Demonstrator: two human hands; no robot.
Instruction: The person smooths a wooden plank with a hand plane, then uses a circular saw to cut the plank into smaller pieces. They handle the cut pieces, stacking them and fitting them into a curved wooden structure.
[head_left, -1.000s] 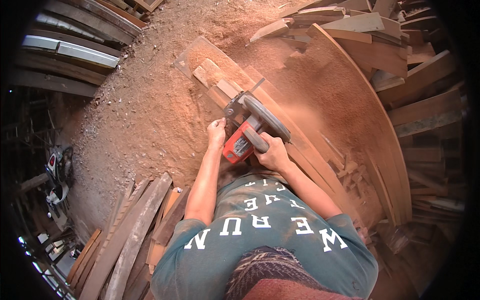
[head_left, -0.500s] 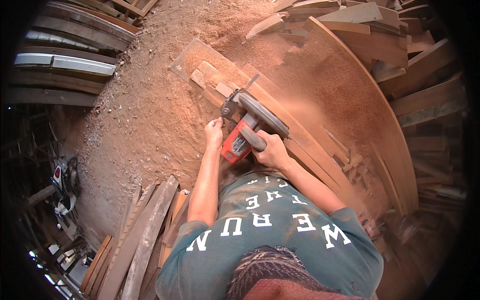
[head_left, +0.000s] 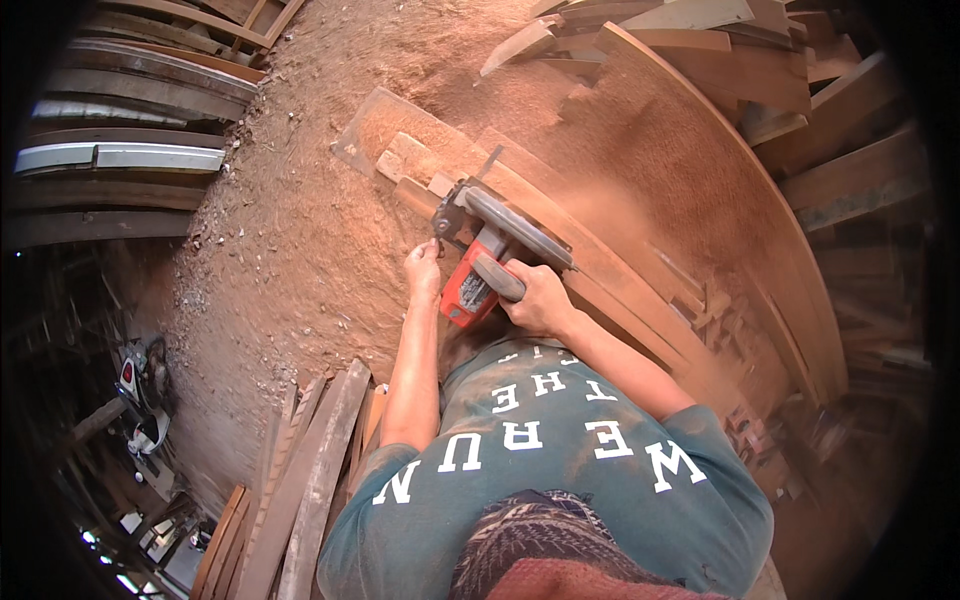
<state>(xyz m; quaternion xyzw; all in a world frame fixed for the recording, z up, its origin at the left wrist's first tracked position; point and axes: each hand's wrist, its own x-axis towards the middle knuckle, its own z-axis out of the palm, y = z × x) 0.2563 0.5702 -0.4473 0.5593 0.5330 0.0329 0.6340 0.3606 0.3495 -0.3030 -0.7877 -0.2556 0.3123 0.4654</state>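
One circular saw [head_left: 466, 291]: its red body is sitting between the left hand [head_left: 422, 272] and the right hand [head_left: 543, 300], over a long board [head_left: 430, 130].
Two forearms [head_left: 412, 372]: both are reaching forward, the right one slanting inward.
Right hand: it is wrapping its fingers around the grey handle [head_left: 500, 277].
Left hand: its fingertips are almost meeting, pinching the saw's front fitting.
Short wood pieces [head_left: 405, 157]: at least two are lying ahead of the left hand.
Motorbike [head_left: 145, 405]: one is showing well left of the left hand.
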